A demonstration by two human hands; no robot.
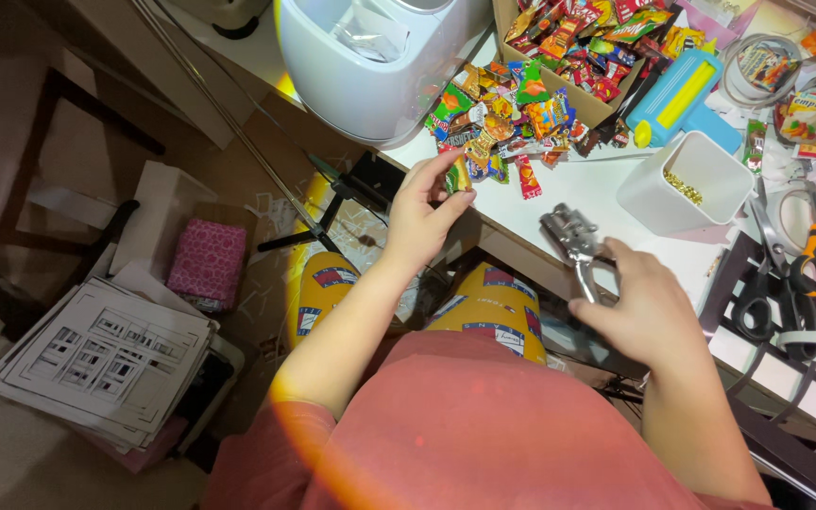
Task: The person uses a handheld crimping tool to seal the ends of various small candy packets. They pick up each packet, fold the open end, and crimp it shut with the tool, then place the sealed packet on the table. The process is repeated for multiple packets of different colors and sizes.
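White smooth table (pixel 597 194) up top; left hand (pixel 422 212) pinches a shiny candy wrapper (pixel 458 176), right hand (pixel 644 307) grips a metal punch tool (pixel 573 246)

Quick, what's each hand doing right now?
Left hand: pinching a small candy wrapper at the table edge.
Right hand: closed around a metal punch tool.

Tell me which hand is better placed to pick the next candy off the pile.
The left hand. It already pinches a wrapper at the edge of the candy pile, while the right hand is closed around the metal punch pliers.
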